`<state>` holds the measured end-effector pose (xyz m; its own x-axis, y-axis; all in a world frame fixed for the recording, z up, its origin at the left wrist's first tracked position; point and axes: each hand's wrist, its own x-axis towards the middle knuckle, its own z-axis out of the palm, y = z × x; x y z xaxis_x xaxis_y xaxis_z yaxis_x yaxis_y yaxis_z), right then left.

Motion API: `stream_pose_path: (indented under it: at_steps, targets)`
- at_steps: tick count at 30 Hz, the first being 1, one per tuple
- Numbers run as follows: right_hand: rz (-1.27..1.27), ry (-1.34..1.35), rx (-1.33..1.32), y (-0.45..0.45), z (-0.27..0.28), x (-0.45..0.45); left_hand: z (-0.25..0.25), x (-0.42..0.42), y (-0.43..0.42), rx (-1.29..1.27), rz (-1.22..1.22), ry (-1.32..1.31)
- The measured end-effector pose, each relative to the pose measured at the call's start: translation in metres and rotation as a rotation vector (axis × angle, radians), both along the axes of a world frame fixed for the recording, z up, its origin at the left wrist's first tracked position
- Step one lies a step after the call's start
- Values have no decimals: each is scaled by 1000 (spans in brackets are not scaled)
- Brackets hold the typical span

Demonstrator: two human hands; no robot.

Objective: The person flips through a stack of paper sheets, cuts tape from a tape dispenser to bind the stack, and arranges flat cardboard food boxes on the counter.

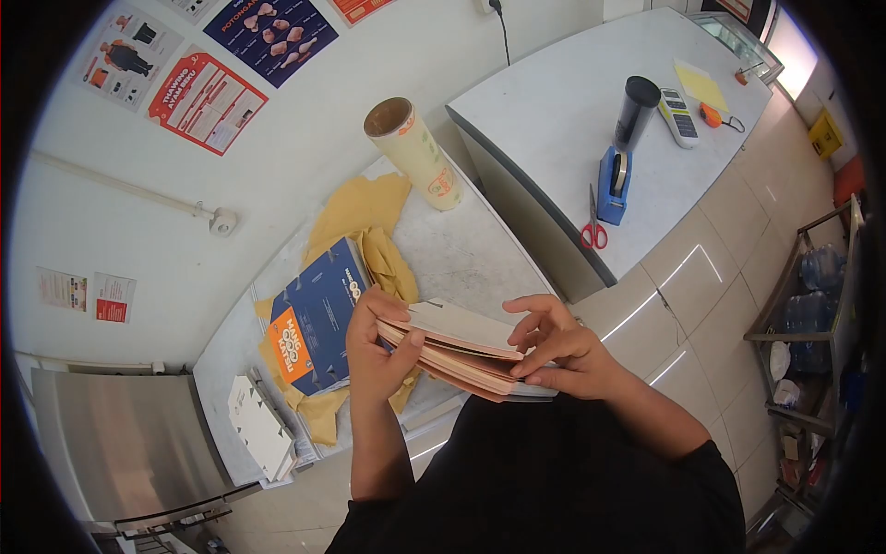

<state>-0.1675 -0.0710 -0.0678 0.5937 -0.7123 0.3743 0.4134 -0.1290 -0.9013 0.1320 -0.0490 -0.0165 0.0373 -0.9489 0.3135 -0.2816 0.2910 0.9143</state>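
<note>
A stack of flat folded cardboard (461, 337), whitish on top with pinkish-brown edges, is held up in front of my body. My left hand (383, 346) grips its left end, thumb along the near edge. My right hand (565, 349) pinches at the right end, where the layers fan slightly apart; its other fingers are bent above. Just beyond my left hand, a pile of blue flat cardboard (318, 300) with an orange panel rests on crumpled brown paper (355, 212).
A tall cream roll (415, 157) stands on the near table. White folded cardboard (258, 420) lies at its left end. The other table bears red-handled scissors (594, 231), a blue tape dispenser (613, 189), a dark cup (637, 111) and a card terminal (678, 120). A rack (803, 314) stands right.
</note>
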Motion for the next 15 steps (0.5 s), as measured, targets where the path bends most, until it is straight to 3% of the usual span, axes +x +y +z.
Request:
stream_pose_path:
  at_steps: [15]
  targets:
    - [-93, -19, -138, 3, 3, 2, -3, 4, -2, -3, -13, -12]
